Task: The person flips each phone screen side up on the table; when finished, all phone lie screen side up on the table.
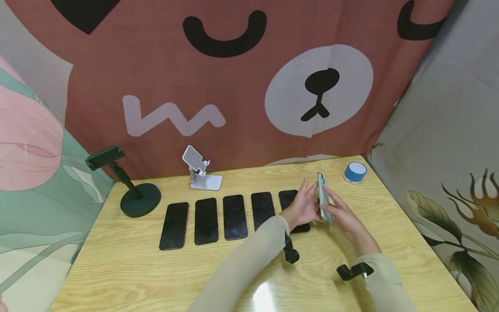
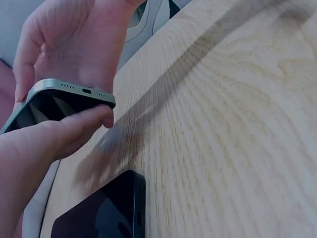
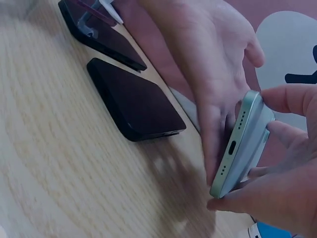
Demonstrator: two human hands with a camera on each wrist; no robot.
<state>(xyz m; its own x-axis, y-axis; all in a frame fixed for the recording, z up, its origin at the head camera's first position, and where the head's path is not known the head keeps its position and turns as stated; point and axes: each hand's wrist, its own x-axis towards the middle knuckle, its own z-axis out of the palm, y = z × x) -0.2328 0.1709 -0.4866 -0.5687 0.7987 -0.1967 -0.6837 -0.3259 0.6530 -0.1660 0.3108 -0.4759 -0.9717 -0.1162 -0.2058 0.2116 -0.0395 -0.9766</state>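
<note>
A pale green smartphone (image 1: 325, 199) is held on edge above the right part of the table. My right hand (image 1: 345, 219) grips it by its edges, thumb and fingers around the back, as the right wrist view shows. My left hand (image 1: 302, 208) lies along its screen side with fairly straight fingers, its thumb apart from the phone. In the left wrist view the phone's bottom edge (image 2: 86, 90) with the charging port faces the camera. Under my left hand lies a dark smartphone (image 1: 287, 197), partly hidden by it.
Several more dark phones (image 1: 205, 221) lie screen up in a row on the wooden table (image 1: 128, 268). Behind them stand a white phone stand (image 1: 206, 182) and a dark green round-based stand (image 1: 141, 201). A blue and white cylinder (image 1: 354, 173) sits at the back right. Printed cloth (image 1: 241, 86) hangs behind.
</note>
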